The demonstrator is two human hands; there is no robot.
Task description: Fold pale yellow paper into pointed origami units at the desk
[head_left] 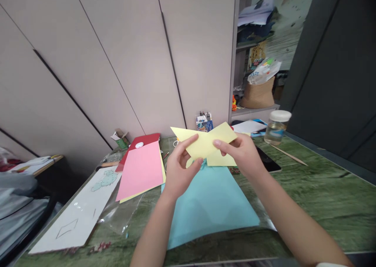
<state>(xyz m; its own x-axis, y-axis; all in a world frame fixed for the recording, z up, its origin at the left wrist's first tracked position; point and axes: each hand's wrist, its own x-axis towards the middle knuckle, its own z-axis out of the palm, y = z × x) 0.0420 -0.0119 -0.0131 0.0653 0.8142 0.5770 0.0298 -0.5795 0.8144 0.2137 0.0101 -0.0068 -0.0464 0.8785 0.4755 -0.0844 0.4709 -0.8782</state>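
A green marbled table (pixel 323 196) stands against pale wall panels. Above it, a yellow paper (pixel 205 143) is held in the air, already creased into angled flaps; the folding is judged partly done, the final shape not yet reached. It is pinched by the left hand (pixel 179 169) at its lower left edge and by the right hand (pixel 242 151) on the right. Beneath lies a blue sheet (pixel 211 204); pink paper (pixel 141 171), a white sheet (pixel 76 216), a jar (pixel 276 127) and a cluttered shelf (pixel 255 110) lie farther out.
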